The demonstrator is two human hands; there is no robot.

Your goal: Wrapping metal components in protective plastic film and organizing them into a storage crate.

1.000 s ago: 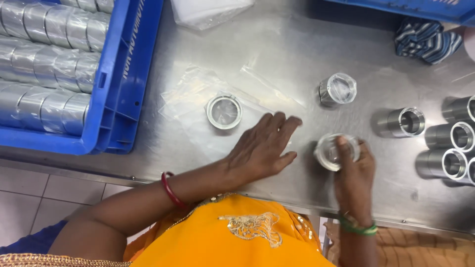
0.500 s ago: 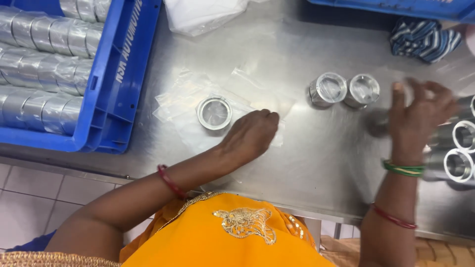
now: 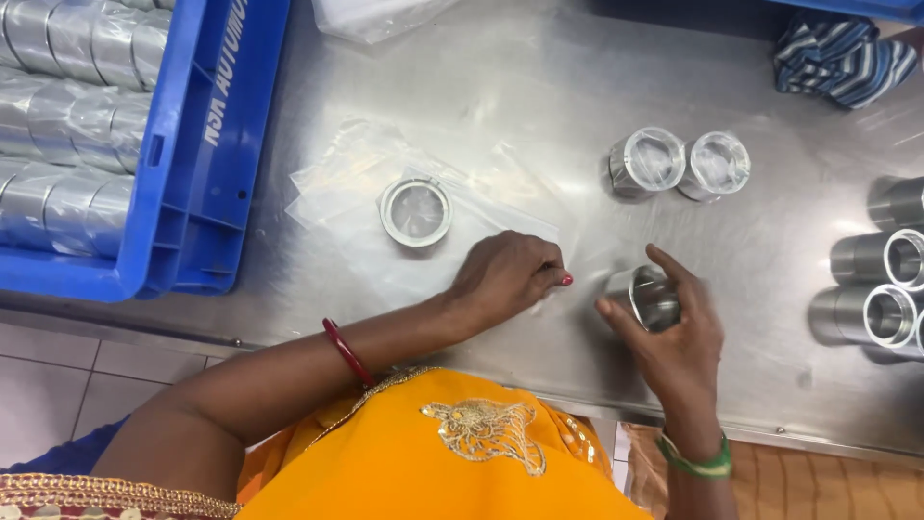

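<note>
My right hand grips a bare metal cylinder just above the steel table. My left hand rests with fingers curled on a stack of clear plastic bags, pinching the edge of one. A metal cylinder wrapped in plastic stands on those bags, left of my left hand. Two more bagged cylinders stand side by side at the back, above my right hand.
A blue crate full of wrapped cylinders fills the left side. Several bare metal cylinders lie at the right edge. A striped cloth sits at the back right, and a clear bag at the back centre.
My right hand set a bagged cylinder beside the other one, reached to the right, and came back toward me holding a bare cylinder. My left hand stayed on the bags.
</note>
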